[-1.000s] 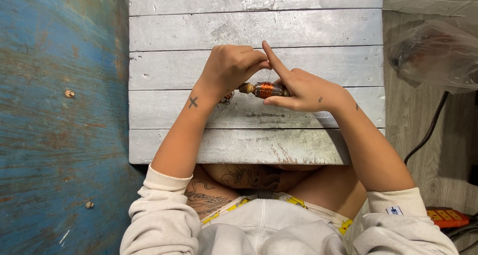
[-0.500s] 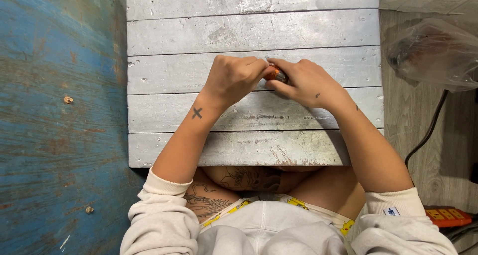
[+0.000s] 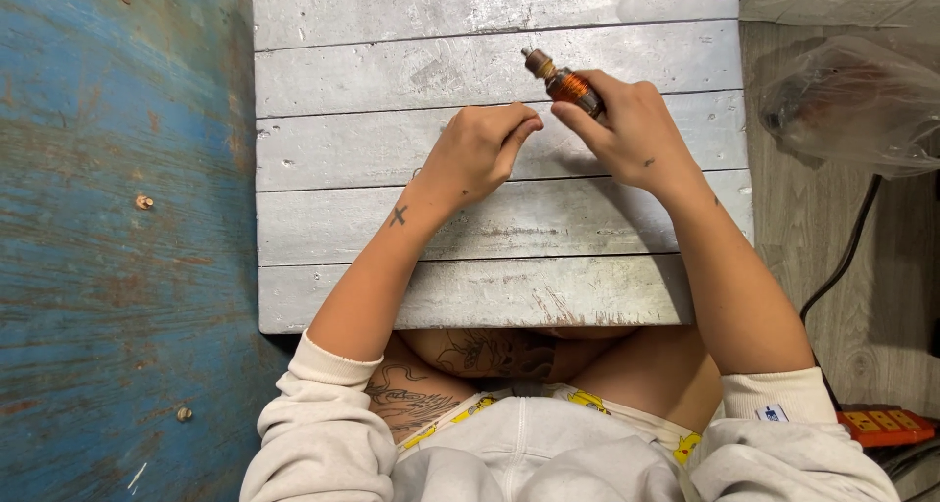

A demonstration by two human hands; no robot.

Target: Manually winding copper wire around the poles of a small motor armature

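My right hand [image 3: 627,130] holds a small motor rotor [image 3: 560,79], a metal shaft with a copper-wire winding, tilted up to the left above the grey plank table [image 3: 411,71]. Only the shaft end and part of the winding show beyond my fingers. My left hand [image 3: 480,154] sits just left of it with fingers curled and thumb pinched to fingertips. Whether a thin wire runs between the two hands cannot be made out. Both forearms reach up from my lap over the table's near edge.
A blue painted floor [image 3: 108,247] lies to the left of the table. To the right, a clear plastic bag [image 3: 852,100] holds something dark, a black cable [image 3: 842,257] trails down, and an orange power strip [image 3: 881,426] sits at the lower right.
My right hand has lifted the rotor up and away toward the far side of the table. My left hand has come off the rotor and stays lower, fingers pinched.
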